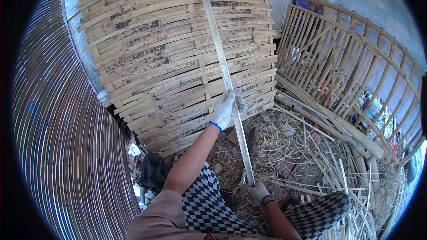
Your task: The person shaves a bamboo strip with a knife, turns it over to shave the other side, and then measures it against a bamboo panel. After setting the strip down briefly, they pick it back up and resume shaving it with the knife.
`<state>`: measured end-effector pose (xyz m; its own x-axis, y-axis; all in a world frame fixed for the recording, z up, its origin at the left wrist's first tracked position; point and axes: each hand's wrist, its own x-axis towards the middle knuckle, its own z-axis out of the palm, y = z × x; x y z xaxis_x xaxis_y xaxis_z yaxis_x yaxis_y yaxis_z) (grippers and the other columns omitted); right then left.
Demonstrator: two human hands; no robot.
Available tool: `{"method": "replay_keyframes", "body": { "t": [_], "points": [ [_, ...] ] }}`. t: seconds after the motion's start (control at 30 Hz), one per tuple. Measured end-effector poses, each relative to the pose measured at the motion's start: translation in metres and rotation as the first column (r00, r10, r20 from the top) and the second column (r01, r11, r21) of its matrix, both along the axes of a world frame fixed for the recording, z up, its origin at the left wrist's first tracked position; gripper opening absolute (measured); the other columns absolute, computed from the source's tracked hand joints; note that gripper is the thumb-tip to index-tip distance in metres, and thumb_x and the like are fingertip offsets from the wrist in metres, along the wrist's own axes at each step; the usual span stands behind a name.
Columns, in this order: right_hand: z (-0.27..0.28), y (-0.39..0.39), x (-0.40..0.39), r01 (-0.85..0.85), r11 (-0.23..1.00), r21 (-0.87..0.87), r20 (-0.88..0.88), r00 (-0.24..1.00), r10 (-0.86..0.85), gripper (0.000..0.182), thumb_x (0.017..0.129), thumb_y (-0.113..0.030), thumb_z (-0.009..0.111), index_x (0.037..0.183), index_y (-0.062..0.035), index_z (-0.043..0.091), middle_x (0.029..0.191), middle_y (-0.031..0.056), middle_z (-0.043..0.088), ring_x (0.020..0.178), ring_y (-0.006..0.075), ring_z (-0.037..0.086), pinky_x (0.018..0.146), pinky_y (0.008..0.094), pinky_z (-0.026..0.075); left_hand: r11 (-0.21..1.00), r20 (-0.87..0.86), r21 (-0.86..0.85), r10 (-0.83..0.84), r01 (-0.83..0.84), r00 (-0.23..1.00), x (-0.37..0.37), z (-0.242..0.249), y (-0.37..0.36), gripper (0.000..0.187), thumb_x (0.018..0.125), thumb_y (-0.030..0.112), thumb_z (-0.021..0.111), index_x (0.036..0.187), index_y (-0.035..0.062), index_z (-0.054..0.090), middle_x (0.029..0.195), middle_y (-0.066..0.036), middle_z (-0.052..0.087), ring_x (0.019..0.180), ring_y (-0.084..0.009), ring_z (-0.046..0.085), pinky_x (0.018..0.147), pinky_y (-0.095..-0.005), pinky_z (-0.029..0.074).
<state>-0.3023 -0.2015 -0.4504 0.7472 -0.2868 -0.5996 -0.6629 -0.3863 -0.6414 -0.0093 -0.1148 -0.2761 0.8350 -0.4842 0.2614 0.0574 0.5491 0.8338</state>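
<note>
A long, flat, pale strip [219, 49] slants down the middle of the view, its upper end overlapping a woven bamboo panel [147, 58]. My left hand [224, 110], in a white glove with a blue cuff, is closed around the strip below its middle. Down at the strip's lower end, my right hand [259, 193] is also gloved and has its fingers closed there. Just beside those fingers shows a small curved shiny piece [242, 178]. A dark blade-like object [251, 139] lies on the ground behind the strip.
Bamboo shavings [284, 151] cover the ground. On the right, a slatted bamboo rack [351, 49] leans over bamboo poles [333, 124]. Curved rows of thin strips [66, 120] rise at the left. Checkered cloth [204, 202] covers my legs.
</note>
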Motion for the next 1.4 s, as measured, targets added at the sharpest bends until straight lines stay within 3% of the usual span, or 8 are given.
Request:
{"method": "replay_keyframes", "body": {
  "t": [0.23,0.43,0.6,0.8,0.93,1.17,1.27,1.4],
  "points": [
    [-0.030,-0.004,0.001,-0.029,0.999,-0.015,0.046,0.998,0.030,0.063,0.083,-0.056,0.079,0.107,0.0018,0.075,0.089,0.0166,0.075,0.086,0.0270,0.074,0.079,0.0411,0.057,0.993,-0.091,0.023,-0.117,0.120,0.989,0.006,0.000,0.007,0.055,0.105,0.058,0.048,0.096,0.0062,0.062,0.077,-0.007,0.066,0.069,-0.0239,0.068,0.062,-0.0377,0.058],
    [-0.045,-0.009,0.000,-0.113,0.985,-0.133,0.038,0.992,0.119,0.069,0.084,-0.061,0.073,0.120,-0.0027,0.072,0.100,0.0207,0.077,0.101,0.0363,0.074,0.090,0.0439,0.056,0.987,-0.028,0.029,-0.157,0.157,0.987,0.009,-0.005,-0.003,0.052,0.104,0.056,0.053,0.108,0.0048,0.061,0.078,-0.008,0.066,0.070,-0.0253,0.069,0.066,-0.0397,0.059],
    [-0.054,-0.006,-0.002,-0.152,0.984,-0.093,-0.038,0.988,0.149,0.069,0.086,-0.065,0.071,0.117,-0.0029,0.073,0.100,0.0199,0.076,0.100,0.0335,0.074,0.090,0.0423,0.056,0.940,0.159,0.281,-0.245,0.194,0.956,0.006,-0.011,-0.005,0.026,0.104,-0.001,0.045,0.130,0.0003,0.052,0.107,-0.015,0.069,0.104,-0.0257,0.070,0.097,-0.0400,0.057],
    [-0.022,0.001,-0.004,-0.257,0.966,-0.024,-0.116,0.961,0.252,0.072,0.086,-0.064,0.073,0.117,0.0015,0.071,0.099,0.0186,0.075,0.091,0.0265,0.075,0.079,0.0383,0.060,0.902,0.294,0.425,-0.214,0.073,0.932,-0.002,-0.009,-0.005,0.040,0.096,-0.007,0.053,0.136,-0.0057,0.047,0.096,-0.014,0.070,0.088,-0.0243,0.072,0.080,-0.0382,0.061],
    [-0.042,-0.001,-0.004,-0.304,0.950,-0.067,-0.068,0.952,0.300,0.070,0.086,-0.061,0.074,0.117,0.0016,0.069,0.100,0.0182,0.075,0.087,0.0269,0.075,0.075,0.0380,0.061,0.730,0.519,0.630,-0.142,-0.265,0.843,-0.016,0.008,0.003,0.043,0.094,0.001,0.062,0.135,-0.0057,0.048,0.090,-0.014,0.072,0.083,-0.0215,0.073,0.075,-0.0362,0.060],
    [-0.065,-0.004,-0.004,-0.314,0.949,-0.042,-0.036,0.949,0.312,0.070,0.087,-0.060,0.071,0.128,-0.0046,0.066,0.116,0.0217,0.073,0.110,0.0357,0.070,0.095,0.0422,0.054,0.630,0.711,0.559,-0.028,-0.540,0.703,0.001,-0.030,-0.004,0.050,0.091,0.027,0.072,0.133,0.0022,0.056,0.096,-0.018,0.073,0.088,-0.0345,0.073,0.081,-0.0431,0.057],
    [-0.059,-0.002,-0.005,-0.338,0.933,-0.121,-0.005,0.940,0.340,0.057,0.088,-0.050,0.075,0.118,-0.0025,0.069,0.102,0.0173,0.075,0.089,0.0289,0.075,0.079,0.0400,0.060,0.620,0.715,0.561,-0.029,-0.548,0.699,-0.002,-0.028,-0.004,0.053,0.091,0.031,0.072,0.134,0.0033,0.056,0.102,-0.021,0.073,0.092,-0.0377,0.072,0.083,-0.0451,0.057],
    [-0.069,-0.003,-0.005,-0.348,0.925,-0.151,0.024,0.934,0.356,0.055,0.088,-0.048,0.075,0.118,-0.0028,0.070,0.105,0.0187,0.075,0.097,0.0321,0.073,0.086,0.0419,0.058,0.627,0.723,0.552,-0.031,-0.550,0.690,-0.001,-0.032,-0.007,0.059,0.090,0.034,0.074,0.136,0.0025,0.055,0.105,-0.022,0.073,0.098,-0.0387,0.072,0.086,-0.0470,0.056]
  ]
}}
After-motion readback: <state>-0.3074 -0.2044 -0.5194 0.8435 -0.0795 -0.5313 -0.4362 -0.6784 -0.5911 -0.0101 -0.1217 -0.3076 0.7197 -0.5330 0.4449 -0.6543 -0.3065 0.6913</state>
